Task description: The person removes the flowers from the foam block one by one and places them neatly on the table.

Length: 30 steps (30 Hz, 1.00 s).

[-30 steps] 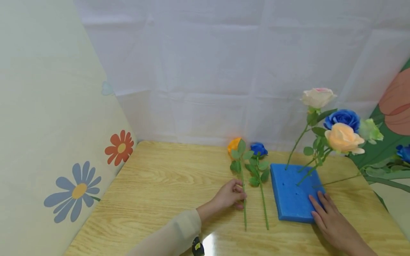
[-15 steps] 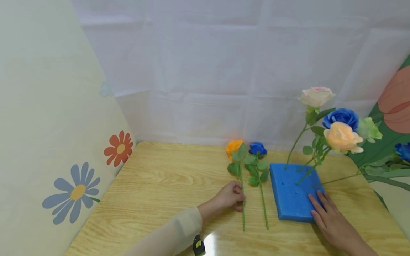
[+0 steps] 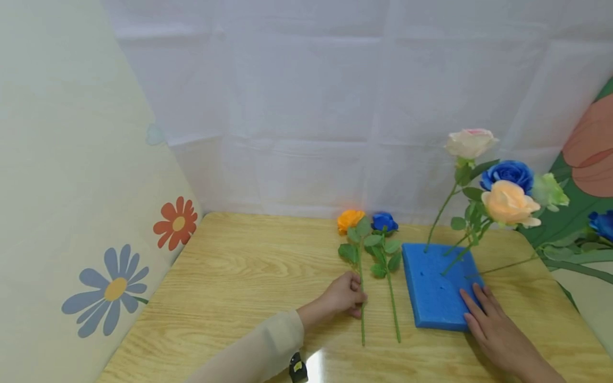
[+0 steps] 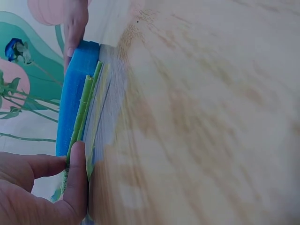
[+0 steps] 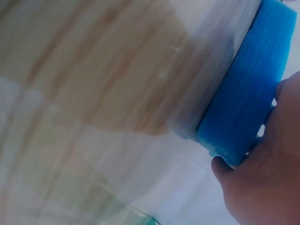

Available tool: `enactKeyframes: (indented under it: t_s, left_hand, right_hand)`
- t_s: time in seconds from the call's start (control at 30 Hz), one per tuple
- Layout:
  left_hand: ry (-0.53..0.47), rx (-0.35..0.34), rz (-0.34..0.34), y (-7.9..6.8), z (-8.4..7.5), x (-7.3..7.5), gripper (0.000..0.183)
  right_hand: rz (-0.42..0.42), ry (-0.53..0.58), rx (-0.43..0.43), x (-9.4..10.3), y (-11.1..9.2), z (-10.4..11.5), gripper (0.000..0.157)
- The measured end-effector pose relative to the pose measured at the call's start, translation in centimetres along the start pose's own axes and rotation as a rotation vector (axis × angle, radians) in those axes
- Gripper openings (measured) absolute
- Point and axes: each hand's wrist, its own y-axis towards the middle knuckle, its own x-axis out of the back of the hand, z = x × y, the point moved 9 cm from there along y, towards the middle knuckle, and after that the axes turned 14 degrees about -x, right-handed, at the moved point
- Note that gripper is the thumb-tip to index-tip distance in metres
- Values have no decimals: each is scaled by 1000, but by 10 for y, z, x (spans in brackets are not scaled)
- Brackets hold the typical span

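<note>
My left hand (image 3: 342,295) pinches the green stem of an orange rose (image 3: 350,220) low down, between thumb and fingers. The rose lies along the table, its bloom toward the back. In the left wrist view the left hand (image 4: 51,187) has its thumb and a finger at the stem (image 4: 80,115). Just to its right lies a blue rose (image 3: 384,222), touched by neither hand. My right hand (image 3: 500,332) rests with extended fingers on the front right corner of a blue foam block (image 3: 433,306). The right wrist view has the hand (image 5: 265,164) against the block's side (image 5: 248,84).
Standing in the block are a white rose (image 3: 471,143), a blue rose (image 3: 508,175), a peach rose (image 3: 510,203) and a pale green flower (image 3: 551,190). Another blue flower (image 3: 601,224) leans out right. A white cloth (image 3: 287,106) hangs behind the wooden table (image 3: 230,266).
The orange rose has turned slightly, so more of its bloom shows beside the leaves. Both hands keep nearly the same places; the head view shifts a little.
</note>
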Motion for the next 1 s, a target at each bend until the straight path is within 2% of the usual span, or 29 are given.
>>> enactKeyframes:
  t_s: [0.37, 0.57, 0.77, 1.0]
  left_hand:
    - [5, -19, 8, -5, -10, -4, 40]
    - [46, -8, 22, -6, -12, -5, 41]
    - [77, -24, 35, -6, -15, -6, 43]
    - [193, -29, 28, -3, -23, -1, 48]
  right_hand:
    - [-22, -5, 16, 2, 0, 1, 47]
    - [3, 22, 11, 3, 0, -1, 48]
    - [-34, 30, 36, 5, -1, 0, 45]
    - [10, -1, -3, 6, 2, -2, 48]
